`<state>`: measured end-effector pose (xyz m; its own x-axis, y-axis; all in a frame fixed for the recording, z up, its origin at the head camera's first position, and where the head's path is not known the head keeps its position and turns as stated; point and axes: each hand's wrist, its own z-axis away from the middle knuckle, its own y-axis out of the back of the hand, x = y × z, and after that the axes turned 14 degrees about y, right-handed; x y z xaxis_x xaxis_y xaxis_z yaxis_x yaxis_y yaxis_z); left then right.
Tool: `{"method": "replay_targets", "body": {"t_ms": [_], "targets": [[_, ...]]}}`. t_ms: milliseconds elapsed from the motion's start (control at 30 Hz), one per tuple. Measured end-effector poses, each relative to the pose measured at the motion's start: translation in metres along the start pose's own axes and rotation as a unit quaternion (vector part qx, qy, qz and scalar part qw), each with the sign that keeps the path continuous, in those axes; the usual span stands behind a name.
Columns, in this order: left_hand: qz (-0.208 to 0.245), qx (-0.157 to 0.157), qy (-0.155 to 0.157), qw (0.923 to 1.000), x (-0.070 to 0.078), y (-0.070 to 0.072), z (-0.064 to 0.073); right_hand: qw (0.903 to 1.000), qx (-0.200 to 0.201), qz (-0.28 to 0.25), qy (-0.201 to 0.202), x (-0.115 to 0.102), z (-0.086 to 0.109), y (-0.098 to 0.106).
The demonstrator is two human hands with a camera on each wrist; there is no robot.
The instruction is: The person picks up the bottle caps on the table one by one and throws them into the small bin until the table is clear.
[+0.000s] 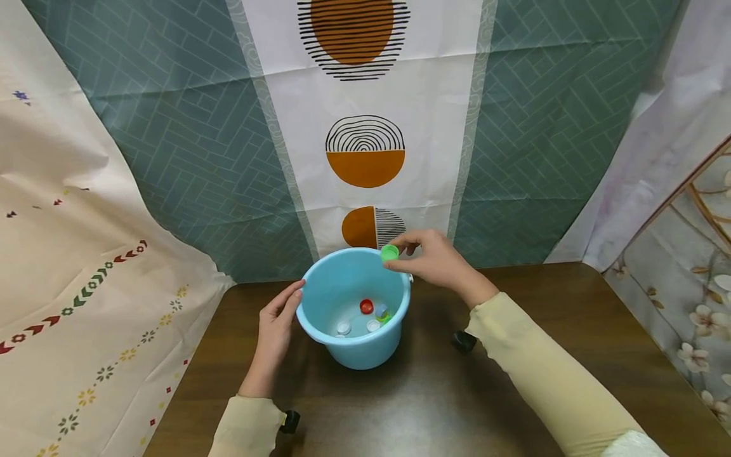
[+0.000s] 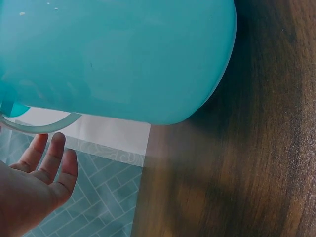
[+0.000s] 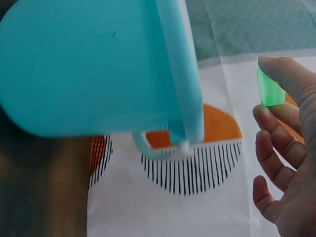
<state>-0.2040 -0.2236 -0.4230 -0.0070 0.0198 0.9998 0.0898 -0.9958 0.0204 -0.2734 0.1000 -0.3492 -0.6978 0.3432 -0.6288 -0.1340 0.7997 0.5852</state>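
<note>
A light blue bucket [image 1: 365,355] stands upright on the table. My left hand [image 1: 278,320] holds its rim at the left, with thumb and forefinger at the edge. In the left wrist view, other fingers [image 2: 53,160] of that hand lie beside the bucket's handle [image 2: 47,127]. Above the bucket's right rim, my right hand [image 1: 431,259] pinches a green bottle cap [image 1: 389,252] between thumb and fingers. On the bucket's floor lie a red cap [image 1: 366,306], a bluish cap [image 1: 381,311] and several white and green ones, including a white cap [image 1: 344,327].
The dark brown wooden table [image 1: 514,393] reaches back to a patterned cloth [image 1: 188,158] hung upright behind the bucket. A cream embroidered cloth [image 1: 68,285] hangs at the left and a floral one [image 1: 697,324] at the right. Both wrists wear dark devices.
</note>
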Motion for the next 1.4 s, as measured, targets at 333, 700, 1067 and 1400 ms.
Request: {"method": "replay_targets", "body": {"t_ms": [333,700,1067,1400], "targets": [[0.003,0.0,-0.006,1.0,-0.017,0.0,-0.014,0.9999,-0.013,0.003,-0.001,-0.012,-0.018,-0.025],[-0.008,0.015,-0.01,0.9998,-0.026,0.004,-0.022,0.9995,-0.029,-0.004,0.01,-0.024,-0.034,-0.053],[-0.025,0.004,0.011,0.9996,0.003,0.003,-0.004,0.9989,-0.041,0.024,-0.003,-0.039,-0.043,-0.072],[-0.006,0.008,0.014,0.9999,-0.006,0.007,-0.013,0.999,-0.026,0.028,-0.023,-0.038,-0.04,-0.07]]}}
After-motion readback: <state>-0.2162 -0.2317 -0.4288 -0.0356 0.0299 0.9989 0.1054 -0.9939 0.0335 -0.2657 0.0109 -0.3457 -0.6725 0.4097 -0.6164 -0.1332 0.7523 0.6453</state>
